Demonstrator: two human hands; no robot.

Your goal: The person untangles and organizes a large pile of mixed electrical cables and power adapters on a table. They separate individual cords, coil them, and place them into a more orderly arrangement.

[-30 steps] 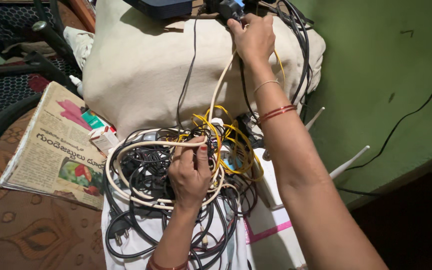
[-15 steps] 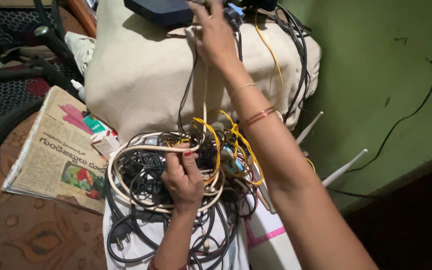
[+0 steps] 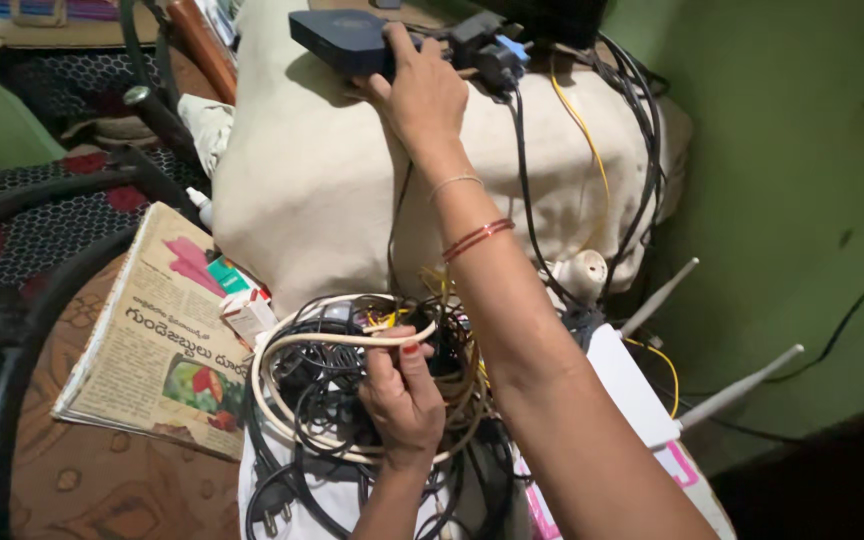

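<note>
The cream cable [image 3: 352,340] runs left to right across the top of the tangled cable pile [image 3: 352,440], low in your view, and your left hand [image 3: 402,395] is pinched shut on it there. Your right hand [image 3: 422,90] is far up and away, resting on the dark flat box [image 3: 337,40] atop the cloth-covered stand [image 3: 302,200]; its fingers seem curled over the box edge, though the grip is hard to make out. Where the cable's ends lead is buried in the pile.

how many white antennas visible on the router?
2. Upper antenna sticks up just right of the right forearm; lower antenna angles toward the green wall. More may hide behind the arm.
</note>
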